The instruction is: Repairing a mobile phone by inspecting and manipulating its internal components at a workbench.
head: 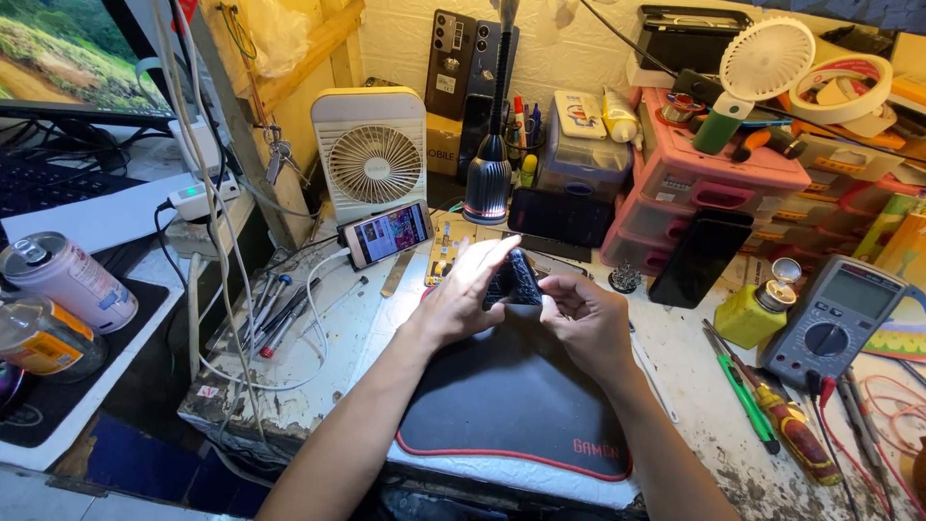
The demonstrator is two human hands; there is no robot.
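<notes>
A small black patterned object [516, 279], perhaps a phone case or cover, is held between both hands above a dark mat [511, 405] with a red border. My left hand [461, 294] lies flat against its left side with fingers stretched out. My right hand [579, 318] pinches its right lower edge. A lamp head [489, 188] shines down just behind them.
A lit phone [388, 233] leans by a white fan [371, 154]. Tweezers and pens [280, 309] lie left. A multimeter [834, 318], yellow bottle [754, 311], screwdrivers [781, 415] and a black phone [701, 256] sit right. Pink drawers [704, 183] stand behind. Cans [63, 285] are far left.
</notes>
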